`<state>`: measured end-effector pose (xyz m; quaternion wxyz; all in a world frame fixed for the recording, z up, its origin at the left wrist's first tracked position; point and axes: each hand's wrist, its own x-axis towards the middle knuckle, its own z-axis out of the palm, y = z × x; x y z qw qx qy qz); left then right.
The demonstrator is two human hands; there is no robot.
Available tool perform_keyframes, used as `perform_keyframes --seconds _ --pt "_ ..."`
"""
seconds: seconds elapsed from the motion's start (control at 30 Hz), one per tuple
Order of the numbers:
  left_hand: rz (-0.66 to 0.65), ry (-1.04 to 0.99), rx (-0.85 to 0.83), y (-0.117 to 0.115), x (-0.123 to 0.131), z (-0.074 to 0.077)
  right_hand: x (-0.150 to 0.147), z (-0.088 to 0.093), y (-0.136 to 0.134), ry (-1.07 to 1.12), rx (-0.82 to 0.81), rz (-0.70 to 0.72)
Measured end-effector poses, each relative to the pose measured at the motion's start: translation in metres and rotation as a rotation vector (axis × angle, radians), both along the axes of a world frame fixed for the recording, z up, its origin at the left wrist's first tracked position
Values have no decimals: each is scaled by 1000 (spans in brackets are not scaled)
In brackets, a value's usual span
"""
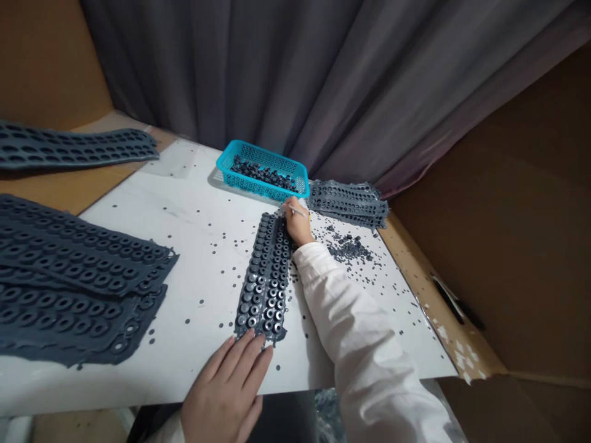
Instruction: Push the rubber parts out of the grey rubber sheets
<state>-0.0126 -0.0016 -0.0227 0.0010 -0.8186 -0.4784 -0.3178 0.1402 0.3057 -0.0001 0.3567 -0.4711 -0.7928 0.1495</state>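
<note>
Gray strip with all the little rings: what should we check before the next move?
1. Gray strip lying on the white table: ok.
2. Left hand at its near end: ok.
3. Right hand gripping the white stick: ok.
4. White stick's tip on a ring: cannot tell, too small to see.
5. Blue basket upright: ok, dark pieces inside.
6. White table free of loose bits: not ok, dark bits are scattered about.

A white table (184,357) speckled with dark-grey bits (349,247). A dark-grey sheet (266,271) is patterned with lengthwise rows of rings. The basket (263,189) is bright turquoise, dotted with small holes. Curtain (258,61) plain grey; cardboard (530,215) brown; sleeve (369,344) white.
</note>
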Motion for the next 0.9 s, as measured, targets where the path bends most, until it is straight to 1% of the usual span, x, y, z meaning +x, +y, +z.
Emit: perform_keyframes --seconds 0.1,0.2,0.27,0.33,0.5,0.63,0.8,0.9 --pt "1 -4 11 0 0 -1 1 6 -7 38 8 -64" --pt "1 -11 10 0 1 -1 -1 11 -21 101 13 68" --pt "2 -11 8 0 1 0 -3 12 -29 125 -16 183" --pt "6 -9 11 0 1 0 -3 10 -33 115 -58 249" --pt "12 11 9 0 1 -1 -2 5 -33 82 -111 239" --pt "8 -7 4 0 1 -1 -1 7 -31 60 -121 263" --pt "2 -16 -3 0 1 0 0 9 -29 -86 -40 278" --pt "-1 -20 -2 0 1 1 -1 9 -25 -121 18 233"
